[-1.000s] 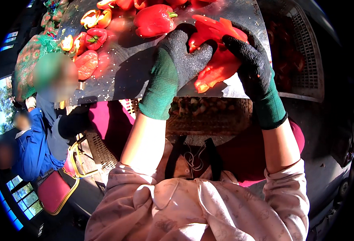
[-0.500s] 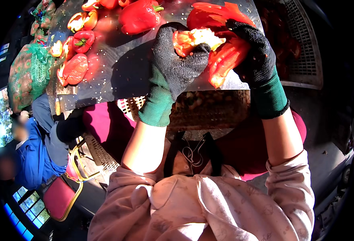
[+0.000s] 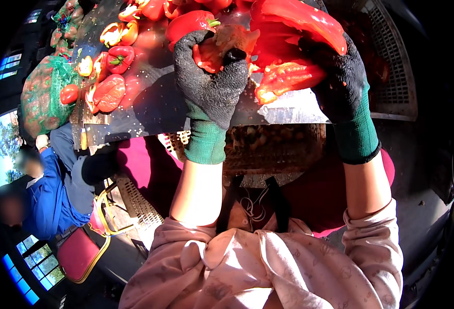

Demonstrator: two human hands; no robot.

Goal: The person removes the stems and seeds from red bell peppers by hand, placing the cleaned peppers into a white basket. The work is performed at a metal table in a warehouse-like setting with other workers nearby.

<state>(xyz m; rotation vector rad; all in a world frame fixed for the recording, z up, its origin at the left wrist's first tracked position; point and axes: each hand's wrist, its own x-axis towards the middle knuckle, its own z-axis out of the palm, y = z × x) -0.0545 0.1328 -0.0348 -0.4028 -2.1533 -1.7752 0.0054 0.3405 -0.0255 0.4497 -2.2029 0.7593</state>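
Both my hands wear black-coated gloves with green cuffs, held over the near part of a metal table (image 3: 150, 116). My left hand (image 3: 209, 80) is closed around a torn piece of red bell pepper (image 3: 234, 38), thumb pressed on it. In my right hand (image 3: 343, 77) is a large, split-open red bell pepper (image 3: 301, 20); a ragged flap of it (image 3: 289, 77) hangs toward my left hand. The two pieces are close together, and I cannot tell whether they still touch. Just beyond my left hand lies a whole red pepper (image 3: 190, 24) with a green stem.
More peppers and halves (image 3: 108, 92) lie at the table's left, amid scattered seeds. A green mesh sack (image 3: 47, 98) stands beyond that edge. At right is a pale plastic crate (image 3: 399, 77) with red pieces; another crate (image 3: 273, 154) sits below. A person in blue (image 3: 57, 201) is at left.
My hands have moved apart, the left one leftward with its pepper piece. The pepper in my right hand is now turned, showing more of its outer wall. The whole view has shifted slightly.
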